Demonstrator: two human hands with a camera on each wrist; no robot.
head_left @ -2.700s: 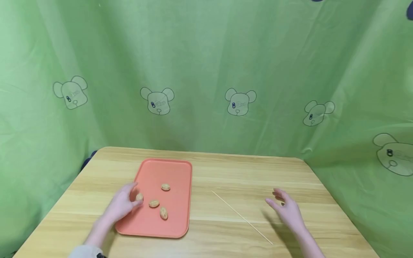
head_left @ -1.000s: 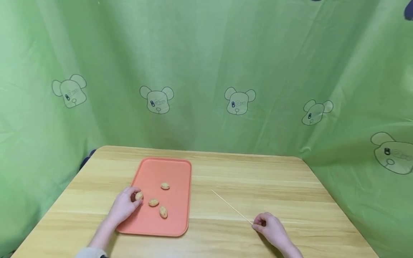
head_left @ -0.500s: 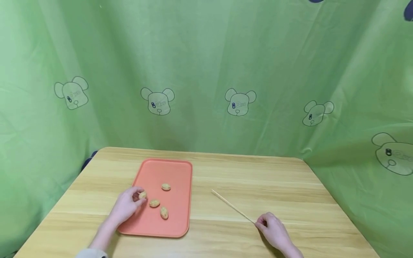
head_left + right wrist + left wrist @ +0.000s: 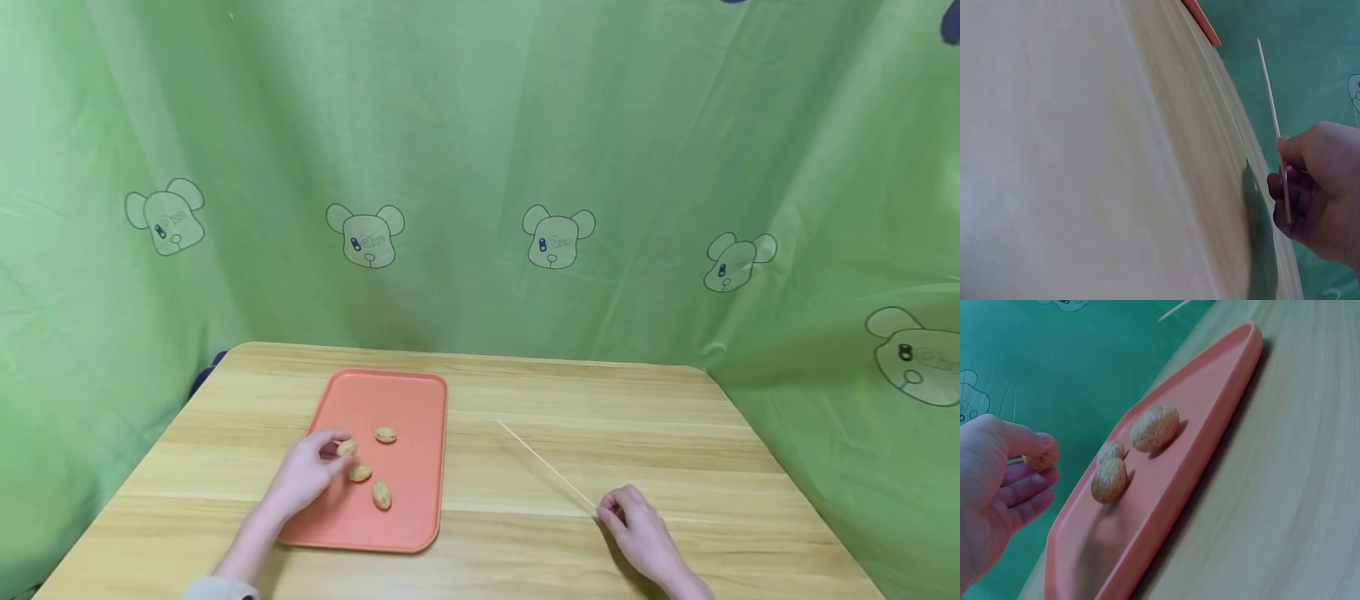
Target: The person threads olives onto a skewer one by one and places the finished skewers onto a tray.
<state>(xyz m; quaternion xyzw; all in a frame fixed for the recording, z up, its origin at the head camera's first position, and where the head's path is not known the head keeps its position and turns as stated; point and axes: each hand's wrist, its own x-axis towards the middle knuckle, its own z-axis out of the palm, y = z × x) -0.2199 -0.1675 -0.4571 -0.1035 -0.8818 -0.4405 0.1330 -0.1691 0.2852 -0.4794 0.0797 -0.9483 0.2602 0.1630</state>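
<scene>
A walnut (image 4: 347, 447) with a tan, wrinkled shell is pinched between the thumb and fingers of my left hand (image 4: 307, 471), raised over the pink tray (image 4: 397, 400). Loose walnuts lie in the tray: one farther back (image 4: 386, 435), a second right by the thumb (image 4: 361, 473) and a third nearer the front (image 4: 382, 496). To the right, my right hand (image 4: 637, 533) holds a thin wooden skewer (image 4: 547, 467) near its close end. In the right wrist view the skewer (image 4: 1269, 87) passes under the thumb and across the curled fingers, its free tip pointing away.
The tray rests on the left half of a wood-grain table (image 4: 600, 400). A green curtain (image 4: 465, 125) with bear-head prints hangs around the table's back and sides.
The right hand came down, took the skewer by its near end and lifted it slightly. The left hand took a walnut from the tray's left side and carried it up and rightward.
</scene>
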